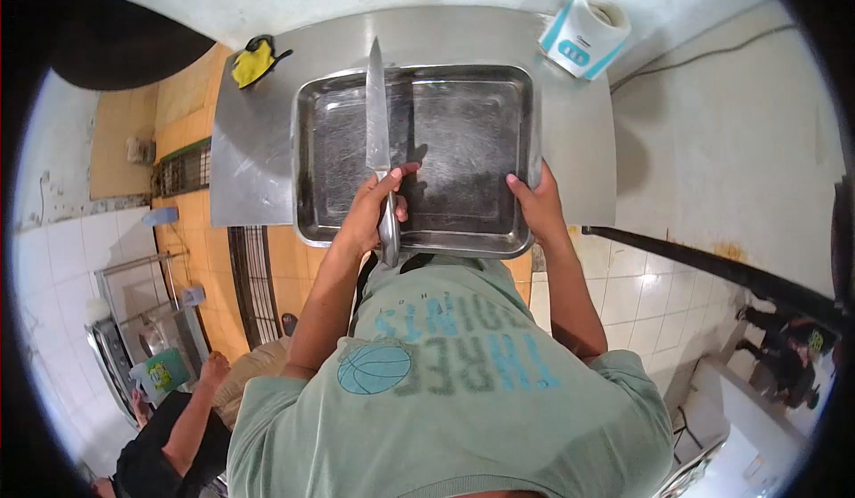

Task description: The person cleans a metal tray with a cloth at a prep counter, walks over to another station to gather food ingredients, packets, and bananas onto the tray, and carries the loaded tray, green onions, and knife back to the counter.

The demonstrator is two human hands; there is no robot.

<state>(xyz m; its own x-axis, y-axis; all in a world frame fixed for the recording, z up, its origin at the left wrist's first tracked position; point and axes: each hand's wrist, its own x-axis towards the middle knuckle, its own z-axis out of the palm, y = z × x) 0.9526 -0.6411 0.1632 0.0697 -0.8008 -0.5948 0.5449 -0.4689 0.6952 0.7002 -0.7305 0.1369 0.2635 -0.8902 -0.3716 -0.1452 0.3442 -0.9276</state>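
My left hand (pixel 378 211) is closed around the handle of a large kitchen knife (pixel 377 115). The blade points away from me, above the left half of a rectangular metal tray (pixel 463 240). My right hand (pixel 539 202) grips the tray's right rim, with the thumb on the inner side and the other fingers largely hidden outside it. Inside the tray, the scratched bottom shows a dark shadow. The tray rests on a steel table (pixel 254 177), its near side close to my shirt.
A white and turquoise appliance (pixel 579 39) stands at the table's back right corner. A yellow and black bundle (pixel 256 61), perhaps a glove, lies back left. Another person's arm (pixel 191 422) is at lower left, near a green container (pixel 163 373). A dark rail (pixel 712 271) runs along the right.
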